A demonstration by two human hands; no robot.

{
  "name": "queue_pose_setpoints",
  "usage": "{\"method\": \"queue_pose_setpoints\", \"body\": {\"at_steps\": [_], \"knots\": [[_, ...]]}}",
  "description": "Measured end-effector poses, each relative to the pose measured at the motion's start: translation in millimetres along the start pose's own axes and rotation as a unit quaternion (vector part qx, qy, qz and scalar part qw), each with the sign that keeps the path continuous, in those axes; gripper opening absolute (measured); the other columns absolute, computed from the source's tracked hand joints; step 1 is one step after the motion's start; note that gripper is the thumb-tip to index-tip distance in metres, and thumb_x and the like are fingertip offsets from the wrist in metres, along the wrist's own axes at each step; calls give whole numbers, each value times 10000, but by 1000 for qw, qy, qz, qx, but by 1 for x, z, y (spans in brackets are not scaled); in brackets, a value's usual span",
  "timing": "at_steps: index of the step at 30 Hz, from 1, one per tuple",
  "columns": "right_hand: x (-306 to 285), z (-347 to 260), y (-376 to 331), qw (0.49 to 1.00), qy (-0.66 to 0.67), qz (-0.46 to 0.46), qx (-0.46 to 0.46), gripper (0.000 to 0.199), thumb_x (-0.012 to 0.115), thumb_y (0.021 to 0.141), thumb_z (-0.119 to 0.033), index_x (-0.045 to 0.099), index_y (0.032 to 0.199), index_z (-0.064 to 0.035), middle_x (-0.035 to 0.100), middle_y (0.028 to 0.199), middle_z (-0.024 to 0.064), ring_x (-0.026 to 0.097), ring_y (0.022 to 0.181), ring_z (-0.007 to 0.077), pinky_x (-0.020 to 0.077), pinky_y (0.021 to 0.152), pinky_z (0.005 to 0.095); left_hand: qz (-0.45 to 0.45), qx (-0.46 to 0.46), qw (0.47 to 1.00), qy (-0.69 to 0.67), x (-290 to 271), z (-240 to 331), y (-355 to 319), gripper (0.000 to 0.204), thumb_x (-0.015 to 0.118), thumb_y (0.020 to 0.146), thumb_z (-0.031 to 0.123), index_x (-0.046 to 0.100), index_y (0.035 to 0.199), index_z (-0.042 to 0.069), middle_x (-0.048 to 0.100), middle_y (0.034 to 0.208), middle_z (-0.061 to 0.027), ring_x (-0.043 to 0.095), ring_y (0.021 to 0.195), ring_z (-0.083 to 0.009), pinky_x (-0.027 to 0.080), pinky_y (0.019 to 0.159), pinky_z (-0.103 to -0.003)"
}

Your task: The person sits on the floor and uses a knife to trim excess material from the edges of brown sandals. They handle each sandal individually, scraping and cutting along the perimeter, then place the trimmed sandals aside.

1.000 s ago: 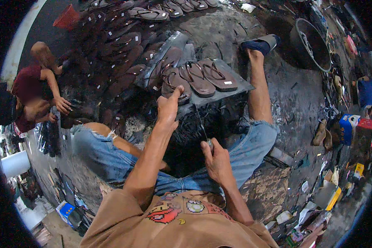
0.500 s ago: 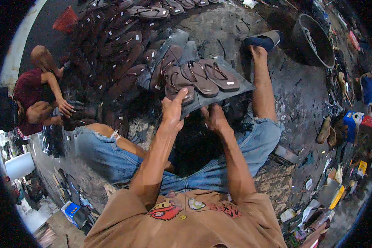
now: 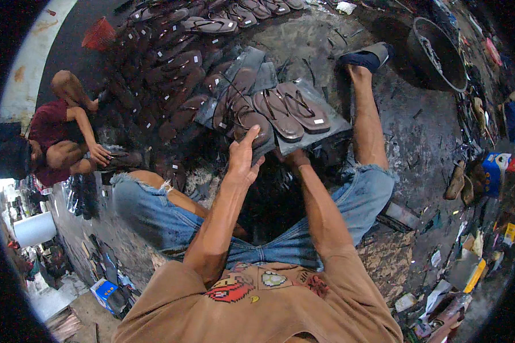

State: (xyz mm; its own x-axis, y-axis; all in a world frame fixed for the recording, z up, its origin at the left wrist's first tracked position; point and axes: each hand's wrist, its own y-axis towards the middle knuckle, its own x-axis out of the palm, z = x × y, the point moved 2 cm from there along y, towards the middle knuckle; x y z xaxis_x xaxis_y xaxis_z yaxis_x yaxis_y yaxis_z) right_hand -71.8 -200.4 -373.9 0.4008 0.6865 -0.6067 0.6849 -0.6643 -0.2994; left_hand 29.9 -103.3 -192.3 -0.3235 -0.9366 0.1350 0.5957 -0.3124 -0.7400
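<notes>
My left hand (image 3: pixel 244 155) is closed on the heel end of a brown flip-flop (image 3: pixel 252 121), its thumb pressed on the footbed. Just right of that, a second brown flip-flop (image 3: pixel 276 116) and a third (image 3: pixel 306 110) with a small white label lie side by side on a clear plastic sheet (image 3: pixel 336 124). Under the sheet's near edge reaches my right hand (image 3: pixel 295 160); its fingers are hidden in shadow there. More plastic and another brown flip-flop (image 3: pixel 243 83) lie just beyond.
Many brown flip-flops (image 3: pixel 171 71) cover the floor ahead and left. A co-worker's hand (image 3: pixel 100 154) touches footwear at the left. A dark round tub (image 3: pixel 440 57) stands far right, a red container (image 3: pixel 99 33) far left. Scraps and boxes (image 3: pixel 496 171) litter the right side.
My right hand has moved slightly forward, and its fingers have gone out of sight below the plastic sheet. My left hand keeps its hold on the flip-flop. The view has shifted slightly.
</notes>
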Motion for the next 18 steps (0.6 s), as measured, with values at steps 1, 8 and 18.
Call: {"method": "queue_pose_setpoints", "body": {"at_steps": [1,8,18], "knots": [[12,-7,9,999,8,33,-3,398,525,999,-405,655,1013,-30,680,941,184,657,890,323,510,767,412,-1,1,1000,-3,-3,4,-1,297,788,847,359,632,941,124,668,882,2,617,764,-144,447,567,-365],[23,-53,51,981,123,146,32,441,500,1008,-448,661,910,-50,681,803,143,658,772,278,508,686,385,-102,129,985,59,-22,2,-98,508,790,851,292,600,1245,35,664,1076,-47,619,905,-137,514,770,-331],[-183,-244,-118,892,432,76,-107,417,681,955,-386,707,1078,12,713,793,62,619,616,94,489,549,246,-108,441,825,337,-92,17,-199,899,862,794,292,341,1450,-31,552,1355,-142,562,1215,-222,438,1050,-335]]}}
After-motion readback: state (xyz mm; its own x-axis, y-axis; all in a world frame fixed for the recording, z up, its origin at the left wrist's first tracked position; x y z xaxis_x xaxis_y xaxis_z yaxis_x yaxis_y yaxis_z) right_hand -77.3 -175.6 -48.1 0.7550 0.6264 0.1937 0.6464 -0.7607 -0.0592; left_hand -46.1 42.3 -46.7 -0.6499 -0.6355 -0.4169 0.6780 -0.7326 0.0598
